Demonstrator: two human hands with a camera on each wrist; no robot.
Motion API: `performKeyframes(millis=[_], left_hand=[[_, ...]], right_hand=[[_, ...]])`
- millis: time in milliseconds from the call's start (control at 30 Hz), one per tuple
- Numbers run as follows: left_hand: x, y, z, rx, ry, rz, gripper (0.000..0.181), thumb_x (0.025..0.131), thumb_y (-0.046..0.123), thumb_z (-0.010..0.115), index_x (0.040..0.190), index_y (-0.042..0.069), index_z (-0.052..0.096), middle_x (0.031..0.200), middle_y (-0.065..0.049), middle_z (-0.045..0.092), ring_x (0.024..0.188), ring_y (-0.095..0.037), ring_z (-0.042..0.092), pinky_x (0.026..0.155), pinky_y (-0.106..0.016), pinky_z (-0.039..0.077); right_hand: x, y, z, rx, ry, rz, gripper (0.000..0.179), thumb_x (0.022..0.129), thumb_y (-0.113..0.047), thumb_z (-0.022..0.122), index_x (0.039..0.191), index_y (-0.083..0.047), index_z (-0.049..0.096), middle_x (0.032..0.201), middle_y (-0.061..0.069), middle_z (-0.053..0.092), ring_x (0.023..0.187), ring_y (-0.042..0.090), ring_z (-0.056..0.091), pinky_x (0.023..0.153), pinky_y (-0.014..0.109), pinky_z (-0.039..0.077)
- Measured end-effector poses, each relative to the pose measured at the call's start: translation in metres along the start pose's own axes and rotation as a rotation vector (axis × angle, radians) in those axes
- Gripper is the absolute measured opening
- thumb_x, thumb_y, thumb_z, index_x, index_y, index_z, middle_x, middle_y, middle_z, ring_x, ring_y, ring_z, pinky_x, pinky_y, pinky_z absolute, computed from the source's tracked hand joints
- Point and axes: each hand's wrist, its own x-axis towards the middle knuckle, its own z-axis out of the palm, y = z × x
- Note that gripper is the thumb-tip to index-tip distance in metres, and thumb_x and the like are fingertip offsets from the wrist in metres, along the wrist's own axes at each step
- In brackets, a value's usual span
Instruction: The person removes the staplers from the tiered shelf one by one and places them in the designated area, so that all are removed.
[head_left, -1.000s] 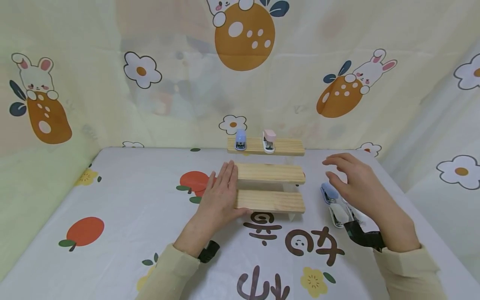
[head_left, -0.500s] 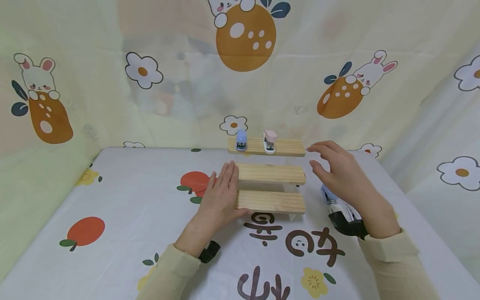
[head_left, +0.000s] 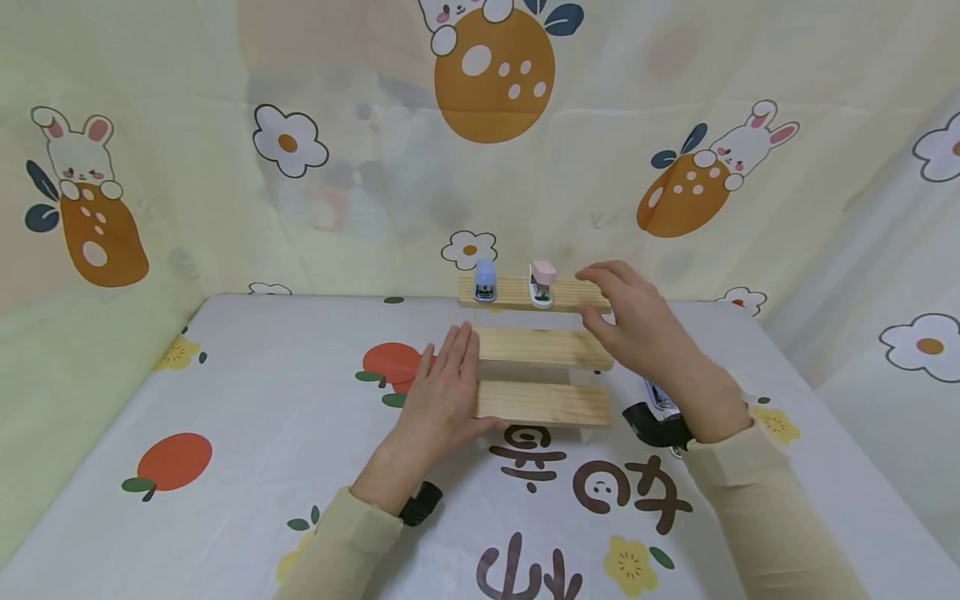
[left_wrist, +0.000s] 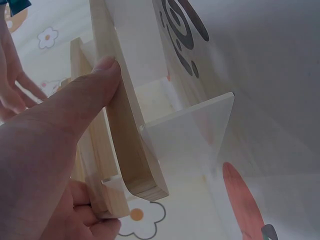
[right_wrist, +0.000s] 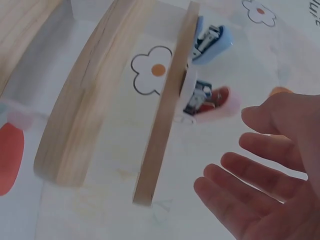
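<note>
A three-tier wooden shelf (head_left: 543, 347) stands mid-table. On its top plank (head_left: 573, 293) stand a blue stapler (head_left: 484, 281) and a pink stapler (head_left: 542, 283). My left hand (head_left: 457, 379) lies against the shelf's left end with straight fingers. Its thumb (left_wrist: 75, 110) presses on the lowest plank (left_wrist: 127, 130). My right hand (head_left: 609, 298) hovers empty at the right end of the top plank, fingers spread, just right of the pink stapler. In the right wrist view the pink stapler (right_wrist: 212, 102) and the blue stapler (right_wrist: 212, 40) sit beyond the spread fingers (right_wrist: 250, 185).
Another stapler (head_left: 660, 396) lies on the table (head_left: 225, 392) right of the shelf, mostly hidden behind my right wrist. A printed cloth covers the table, and printed curtains (head_left: 225, 167) close in the back and sides.
My right hand has moved up and to the left, from above the stapler on the table to the right end of the top plank. The left hand has stayed put.
</note>
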Motion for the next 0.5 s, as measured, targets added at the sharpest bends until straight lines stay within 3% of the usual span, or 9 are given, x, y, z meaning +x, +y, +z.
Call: performKeyframes(millis=[267,500], left_hand=[[-0.001,-0.001,-0.001,-0.009,-0.009,-0.010,0.124,0.070,0.061,0.081,0.157,0.000,0.018,0.166,-0.014,0.018,0.155,-0.029,0.017,0.124,-0.051,0.020],[0.000,-0.001,0.000,-0.008,-0.005,-0.002,0.124,0.070,0.062,0.082,0.157,0.000,0.018,0.166,-0.014,0.017,0.155,-0.028,0.016,0.124,-0.051,0.020]], right_hand=[[0.019,-0.009,0.015,0.011,-0.015,-0.061,0.043,0.093,-0.006,0.064,0.132,0.007,0.053,0.136,0.024,0.051,0.123,0.039,0.054,0.103,0.053,0.048],[0.030,-0.015,0.027,0.039,-0.044,-0.036,0.048,0.094,-0.008,0.063,0.138,0.003,0.048,0.140,0.022,0.047,0.115,0.036,0.058,0.100,0.051,0.050]])
